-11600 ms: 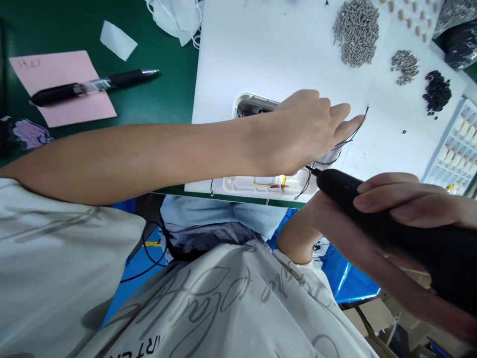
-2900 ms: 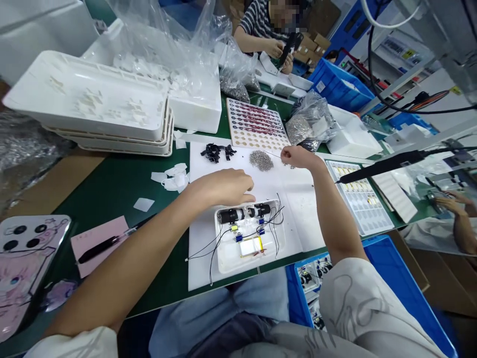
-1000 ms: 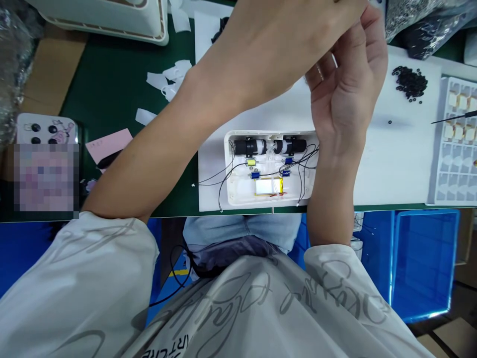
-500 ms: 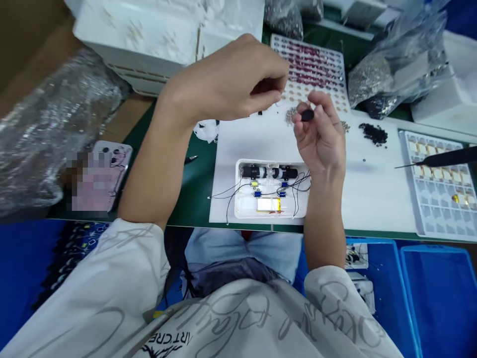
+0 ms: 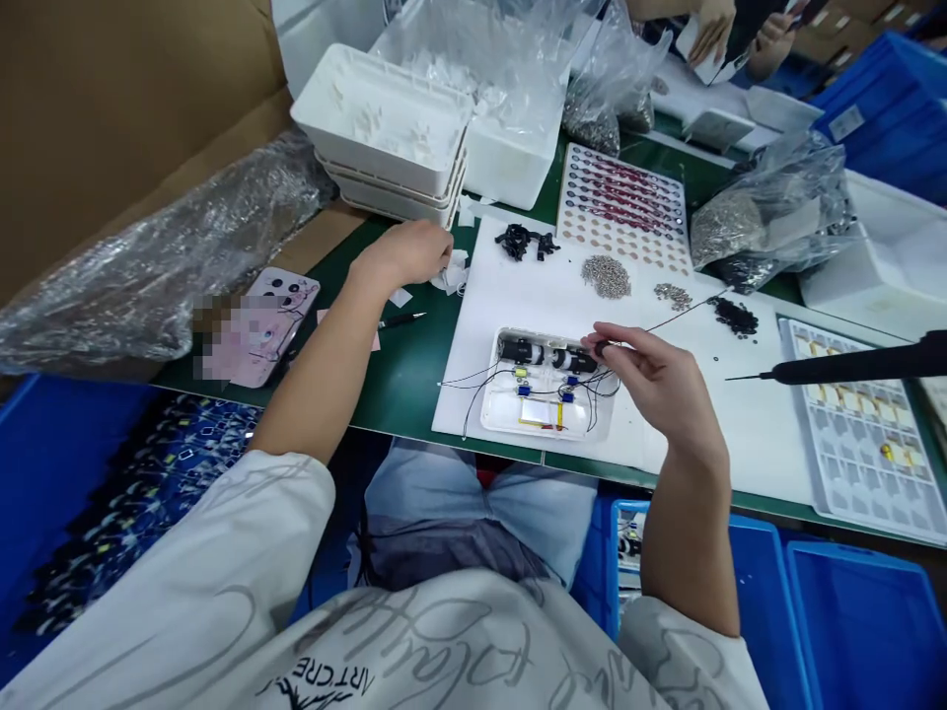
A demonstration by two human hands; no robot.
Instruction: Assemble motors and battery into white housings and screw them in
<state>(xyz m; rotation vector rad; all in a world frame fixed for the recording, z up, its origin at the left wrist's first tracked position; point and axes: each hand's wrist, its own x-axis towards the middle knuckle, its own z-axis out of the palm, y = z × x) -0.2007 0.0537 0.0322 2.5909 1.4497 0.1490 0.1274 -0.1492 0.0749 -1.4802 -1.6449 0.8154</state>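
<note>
My right hand (image 5: 647, 380) pinches a small black part (image 5: 603, 347) between thumb and fingers, just above the right end of a white plastic tray (image 5: 547, 436). A thin black wire (image 5: 688, 313) extends beyond my fingers toward the back right. The tray holds two black cylinders (image 5: 544, 355), small blue clips, loose black wires and a flat battery pack (image 5: 539, 412). My left hand (image 5: 403, 254) lies curled at the far left edge of the white work board (image 5: 510, 306), touching white paper scraps (image 5: 453, 272). Its fingertips are hidden.
On the board lie black clips (image 5: 525, 240), silver screws (image 5: 605, 276) and black rings (image 5: 736, 318). A soldering iron (image 5: 850, 367) hangs over a compartment tray (image 5: 862, 434). Stacked white trays (image 5: 385, 128) stand behind; blue crates (image 5: 695, 562) sit below the table edge. A co-worker's hands (image 5: 710, 30) show far back.
My left hand has moved left and down to the paper scraps. My right hand has lowered toward the tray with the black part. The view has tilted farther out across the table.
</note>
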